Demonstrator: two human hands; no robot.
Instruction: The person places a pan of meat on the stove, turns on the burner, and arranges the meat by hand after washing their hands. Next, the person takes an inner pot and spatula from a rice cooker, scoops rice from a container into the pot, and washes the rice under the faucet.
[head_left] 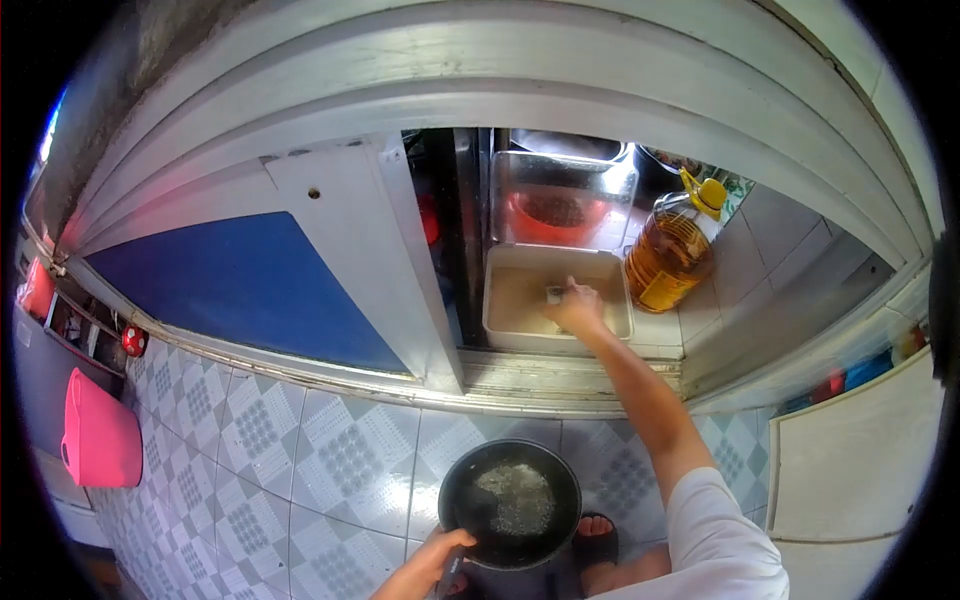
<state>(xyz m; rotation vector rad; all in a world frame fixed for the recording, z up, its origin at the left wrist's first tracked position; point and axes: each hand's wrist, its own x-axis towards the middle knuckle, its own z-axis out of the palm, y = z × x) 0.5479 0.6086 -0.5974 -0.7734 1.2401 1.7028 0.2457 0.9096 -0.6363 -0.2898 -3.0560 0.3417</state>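
My left hand (432, 562) is wrapped round the handle of a black frying pan (462, 553), which is held out low over the floor. Pale, wet-looking grains (522, 498) lie on the pan's bottom. My right hand (578, 306) reaches into a whitish rectangular bin (505, 336) inside the cabinet, fingers closed round a small light-coloured cup (554, 294). A beige layer, too blurred to name, covers the bin's inside. Just right of the bin stands a large bottle of amber oil (665, 250) with a yellow cap and handle.
A blue-panelled sliding door (250, 290) covers the cabinet's left side. Behind the bin a red basin (560, 215) shows by a shiny metal container. On the tiled floor (340, 470) a pink bucket (105, 430) stands far left. My sandalled foot (597, 535) is beside the pan.
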